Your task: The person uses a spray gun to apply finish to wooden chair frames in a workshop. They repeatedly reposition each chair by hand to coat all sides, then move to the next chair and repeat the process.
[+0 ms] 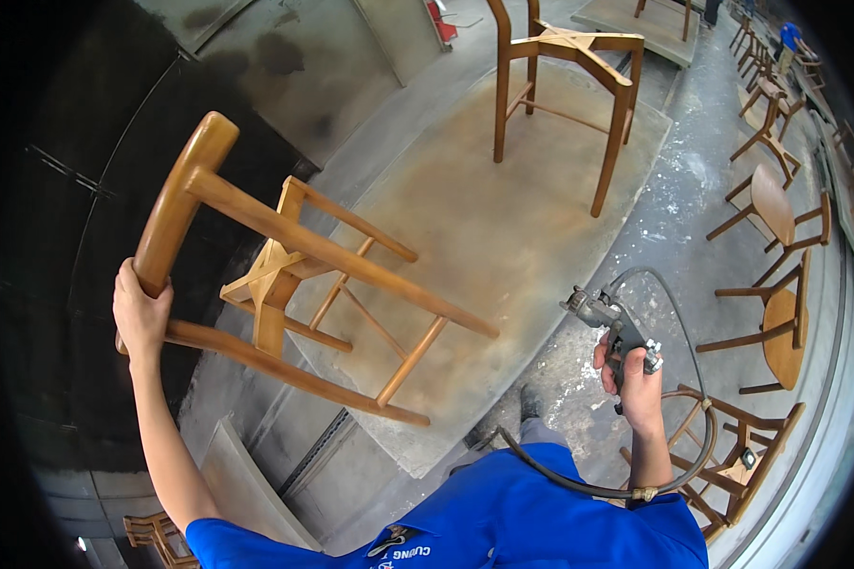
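A blue shirt filled the lower edge. The left hand clenched the curved top rail of a wooden chair frame, tipped sideways off the floor, while the right hand gripped a spray gun, its hose looping behind. Another chair frame stood upright, seemingly on a stained platform

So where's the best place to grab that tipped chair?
Probably the curved top rail of the chair, coming from behind its back, where the left hand already grips it. It is a rounded bar a palm can wrap, and the legs stick out the other way. The right hand holds the spray gun.
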`<control>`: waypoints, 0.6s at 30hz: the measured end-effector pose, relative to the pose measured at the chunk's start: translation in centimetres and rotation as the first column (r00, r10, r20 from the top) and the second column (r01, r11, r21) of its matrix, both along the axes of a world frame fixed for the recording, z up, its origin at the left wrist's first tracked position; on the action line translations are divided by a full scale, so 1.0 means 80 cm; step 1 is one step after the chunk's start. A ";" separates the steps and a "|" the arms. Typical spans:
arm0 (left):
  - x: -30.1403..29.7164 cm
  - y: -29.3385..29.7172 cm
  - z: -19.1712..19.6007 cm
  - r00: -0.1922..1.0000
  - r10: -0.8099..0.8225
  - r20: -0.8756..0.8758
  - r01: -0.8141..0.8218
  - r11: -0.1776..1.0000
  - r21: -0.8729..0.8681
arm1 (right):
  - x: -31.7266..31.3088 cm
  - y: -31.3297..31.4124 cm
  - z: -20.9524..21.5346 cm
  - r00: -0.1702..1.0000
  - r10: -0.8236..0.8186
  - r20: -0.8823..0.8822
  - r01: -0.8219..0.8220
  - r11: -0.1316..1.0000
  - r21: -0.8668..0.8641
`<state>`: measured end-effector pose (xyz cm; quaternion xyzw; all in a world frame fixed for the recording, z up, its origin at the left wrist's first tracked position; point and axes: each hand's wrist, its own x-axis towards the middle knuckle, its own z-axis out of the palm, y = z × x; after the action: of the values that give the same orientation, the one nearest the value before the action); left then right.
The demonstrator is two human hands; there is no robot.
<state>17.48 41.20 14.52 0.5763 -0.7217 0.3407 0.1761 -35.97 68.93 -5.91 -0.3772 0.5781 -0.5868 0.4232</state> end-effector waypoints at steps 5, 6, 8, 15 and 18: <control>0.040 -0.025 0.018 0.992 0.030 -0.119 -0.015 0.993 0.118 | 0.010 -0.045 0.003 0.995 0.103 -0.007 -0.103 0.995 -0.011; 0.045 -0.023 0.020 0.989 0.043 -0.139 -0.025 0.991 0.130 | 0.013 -0.054 0.004 0.993 0.114 0.001 -0.114 0.993 -0.012; 0.054 -0.015 0.020 0.981 0.054 -0.185 -0.024 0.987 0.160 | 0.020 -0.070 0.005 0.988 0.152 0.023 -0.152 0.988 -0.029; 0.098 0.017 0.013 0.967 0.091 -0.239 -0.058 0.988 0.143 | 0.036 -0.117 0.007 0.925 0.369 -0.096 -0.376 0.923 -0.080; 0.120 0.032 0.008 0.959 0.102 -0.263 -0.072 0.990 0.121 | 0.051 -0.129 0.006 0.959 0.232 -0.163 -0.255 0.957 -0.139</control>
<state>27.05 43.75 15.13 0.6572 -0.6827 0.2266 0.2250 -31.86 58.59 -5.45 -0.5197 0.5077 -0.5454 0.4179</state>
